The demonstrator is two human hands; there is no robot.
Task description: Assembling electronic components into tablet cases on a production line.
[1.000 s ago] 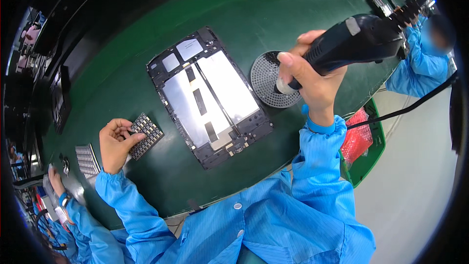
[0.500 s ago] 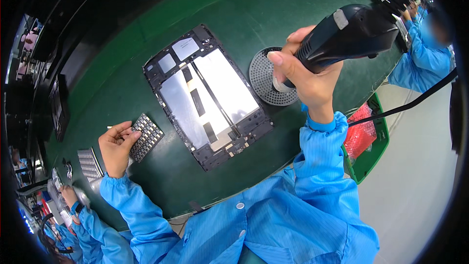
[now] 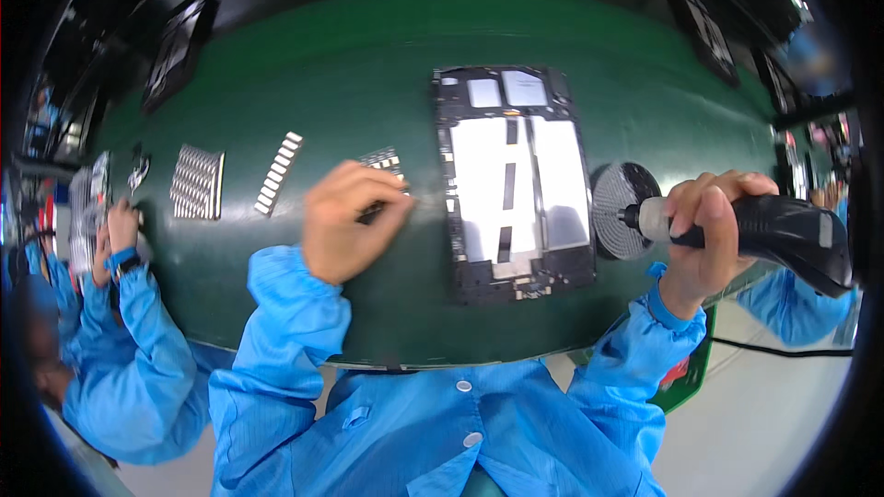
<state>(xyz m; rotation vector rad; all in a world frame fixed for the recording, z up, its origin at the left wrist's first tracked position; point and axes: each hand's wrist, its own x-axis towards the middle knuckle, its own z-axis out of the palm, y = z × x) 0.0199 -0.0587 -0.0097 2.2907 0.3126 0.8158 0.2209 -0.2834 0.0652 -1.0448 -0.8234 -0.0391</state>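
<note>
My left hand (image 3: 354,221), somewhat blurred, is closed beside the left edge of an opened tablet (image 3: 520,281). Its fingers pinch a small panel of rowed parts (image 3: 385,162), mostly hidden behind them. The tablet lies flat, with silvery plates in a black frame. On its right, my right hand (image 3: 704,244) is wrapped round a black electric screwdriver (image 3: 783,228). The tool lies nearly level, its pale nose and dark tip pointing left over a round grey perforated disc (image 3: 612,193).
A strip of pale pieces (image 3: 278,175) and a stack of component panels (image 3: 198,184) lie on the green table (image 3: 368,64), left of my hand. A co-worker's hands (image 3: 120,230) are at far left. A green bin (image 3: 686,382) sits below the right edge; a black cable (image 3: 783,347) passes there.
My view has turned, so the tablet appears more upright. My left hand has come closer to the tablet with the panel. The screwdriver has swung to nearly level, its tip now showing.
</note>
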